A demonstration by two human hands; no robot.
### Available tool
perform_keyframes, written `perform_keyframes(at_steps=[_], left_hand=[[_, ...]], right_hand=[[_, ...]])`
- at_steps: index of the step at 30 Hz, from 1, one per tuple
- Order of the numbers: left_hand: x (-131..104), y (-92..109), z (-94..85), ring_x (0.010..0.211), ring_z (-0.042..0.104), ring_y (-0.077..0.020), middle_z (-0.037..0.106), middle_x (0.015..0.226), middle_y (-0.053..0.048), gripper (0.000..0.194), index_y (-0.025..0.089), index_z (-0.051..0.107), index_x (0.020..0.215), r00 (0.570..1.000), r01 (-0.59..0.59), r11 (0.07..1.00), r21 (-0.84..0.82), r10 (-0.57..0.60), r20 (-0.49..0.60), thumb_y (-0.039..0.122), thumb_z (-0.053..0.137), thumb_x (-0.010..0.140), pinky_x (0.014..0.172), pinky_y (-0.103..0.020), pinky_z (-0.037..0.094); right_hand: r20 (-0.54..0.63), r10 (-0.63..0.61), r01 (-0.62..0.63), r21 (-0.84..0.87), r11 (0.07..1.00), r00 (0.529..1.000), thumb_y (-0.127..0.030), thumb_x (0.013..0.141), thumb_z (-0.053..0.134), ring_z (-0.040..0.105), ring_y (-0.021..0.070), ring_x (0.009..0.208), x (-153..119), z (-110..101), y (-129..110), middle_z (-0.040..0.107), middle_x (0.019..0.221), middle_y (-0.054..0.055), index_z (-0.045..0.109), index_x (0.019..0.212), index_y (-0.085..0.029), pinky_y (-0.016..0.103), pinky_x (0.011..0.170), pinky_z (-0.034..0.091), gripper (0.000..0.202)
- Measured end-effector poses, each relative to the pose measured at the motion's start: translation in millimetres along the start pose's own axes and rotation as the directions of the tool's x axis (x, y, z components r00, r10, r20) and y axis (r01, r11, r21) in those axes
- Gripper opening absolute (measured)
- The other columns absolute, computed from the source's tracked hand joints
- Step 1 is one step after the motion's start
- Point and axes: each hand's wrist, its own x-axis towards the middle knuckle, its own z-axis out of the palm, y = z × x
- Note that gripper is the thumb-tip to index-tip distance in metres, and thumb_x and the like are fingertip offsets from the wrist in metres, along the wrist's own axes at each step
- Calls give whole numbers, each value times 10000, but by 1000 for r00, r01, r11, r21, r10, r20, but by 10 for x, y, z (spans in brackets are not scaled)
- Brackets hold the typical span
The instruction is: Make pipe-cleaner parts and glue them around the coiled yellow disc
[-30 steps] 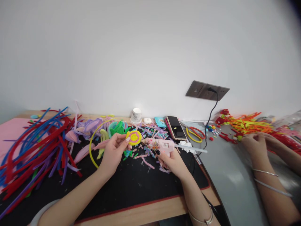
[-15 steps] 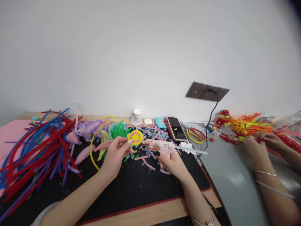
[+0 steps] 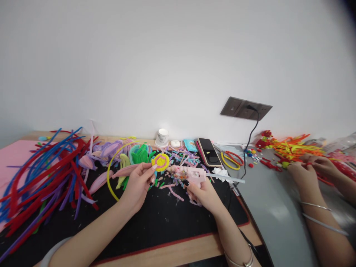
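Between thumb and fingers, my left hand (image 3: 139, 184) pinches a round, flat coil of yellow and pink pipe cleaner (image 3: 161, 162). A long yellow pipe cleaner (image 3: 109, 174) arcs behind that hand. My right hand (image 3: 200, 191) is wrapped around a pink glue gun (image 3: 191, 173), its nozzle pointing left at the coil's lower right edge. Whether the nozzle touches the coil, I cannot tell. From the gun's rear a clear glue stick (image 3: 228, 178) sticks out to the right. Cut pipe-cleaner bits (image 3: 178, 155) lie behind and below the gun.
Red, blue and purple pipe cleaners (image 3: 52, 174) cover the left side. At the back stand a paper cup (image 3: 162, 136) and a phone (image 3: 209, 152), with scissors (image 3: 232, 159) to their right. A black cord runs from the wall socket (image 3: 246, 108). Another person's hands (image 3: 306, 174) work at the right.
My left hand and the coil have shifted very slightly to the right. The glue gun stays almost where it was.
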Motion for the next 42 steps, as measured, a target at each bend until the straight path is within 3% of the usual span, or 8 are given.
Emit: perform_keyframes(at_steps=[10,14,19,25,33,42], left_hand=[[1,-18,2,454,423,-32,481,571,88,275,142,565,734,1000,7,1000,3,-7,13,219,788,592,435,-157,325],[13,-14,-6,444,415,-30,476,569,90,275,148,553,728,1000,-3,1000,11,2,18,215,784,596,427,-158,310],[27,6,-26,429,415,-41,478,537,95,248,178,509,717,990,-142,986,91,138,40,220,743,646,440,-166,296],[0,-6,-44,419,445,-71,481,479,98,170,202,501,730,932,-359,879,314,323,162,200,671,728,477,-201,327],[-1,-3,-50,416,445,-95,482,466,92,166,219,505,728,918,-397,851,344,371,140,205,671,729,469,-226,323],[27,-36,-95,422,449,-86,480,470,95,184,209,463,717,912,-409,837,363,360,195,199,642,759,464,-212,339]], right_hand=[[-1,13,-13,24,1000,1000,-279,765,566,381,76,358,-11,45,-9,485,460,-59,540,793,-187,176,346,280,100],[1,26,-26,29,999,1000,-294,768,568,377,69,359,-10,30,-8,482,454,-45,522,683,-182,174,344,277,148],[22,85,-87,188,978,996,-425,766,578,354,57,338,3,40,-40,466,433,-45,525,659,-162,175,337,273,289],[95,183,-206,421,883,978,-500,725,620,349,50,333,-1,52,-77,469,438,-50,540,718,-146,185,340,323,363],[193,214,-283,482,830,958,-500,731,621,320,40,300,-11,24,-107,472,411,-52,542,716,-145,176,324,293,364],[236,213,-310,533,788,948,-472,756,617,333,49,282,9,2,-40,482,395,-44,548,713,-137,176,308,289,345]])
